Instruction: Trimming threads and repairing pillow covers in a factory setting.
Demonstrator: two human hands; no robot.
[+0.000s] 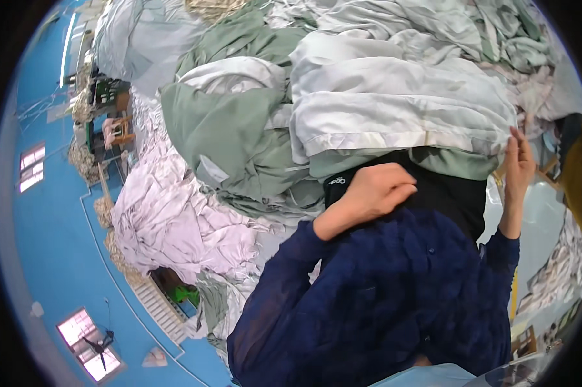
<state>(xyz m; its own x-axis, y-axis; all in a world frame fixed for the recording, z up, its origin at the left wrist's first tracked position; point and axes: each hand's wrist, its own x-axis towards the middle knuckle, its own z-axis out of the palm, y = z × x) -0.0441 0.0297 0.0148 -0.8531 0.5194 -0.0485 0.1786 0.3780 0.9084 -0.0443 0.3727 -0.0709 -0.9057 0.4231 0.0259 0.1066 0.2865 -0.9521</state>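
A white cloth (394, 109) with a green underside lies in broad folds in front of me, its near hem running across above my lap. My right hand (520, 171) is at the right end of this hem, fingers stretched upward and fingertips touching the cloth's edge. Over the black garment (442, 193) on my lap is my left hand (371, 193), back up, with curled fingers. Its palm is hidden, so what it holds, if anything, cannot be seen. Left of the white cloth is a bunched green cloth (230, 132).
Heaps of pale pinkish-white cloth (181, 219) lie to the left, and more white and green fabric (426, 26) is piled at the far side. A white slatted rack (168, 309) stands at the lower left. More crumpled cloth (562, 271) lies at the right.
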